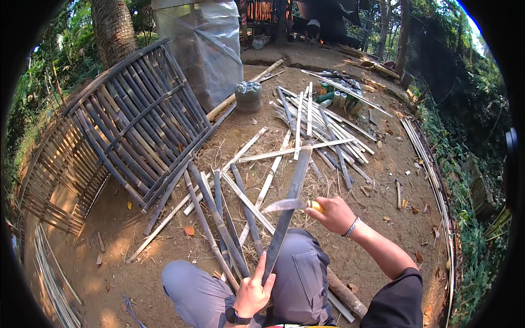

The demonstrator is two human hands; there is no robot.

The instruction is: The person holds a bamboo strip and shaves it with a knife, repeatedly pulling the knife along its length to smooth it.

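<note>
My left hand (253, 294) grips the lower end of a long dark bamboo slat (297, 183), which slants up and away from between my knees. In my right hand (334, 215) is a knife with a yellow handle and a curved, pale blade (285, 205). The blade lies across the slat about midway along; whether it cuts into the surface I cannot tell. The slat's far end reaches a pile of split bamboo strips (339, 128). More dark bamboo pieces (221, 229) lean and lie just left of the held slat.
A dark bamboo panel (147, 117) leans at the left, beside a lighter slatted frame (60, 169). A filled plastic bag (249, 97) stands near a plastic-wrapped structure (205, 49). Long thin strips (432, 164) lie along the right edge. Far back, a person (313, 30) bends down.
</note>
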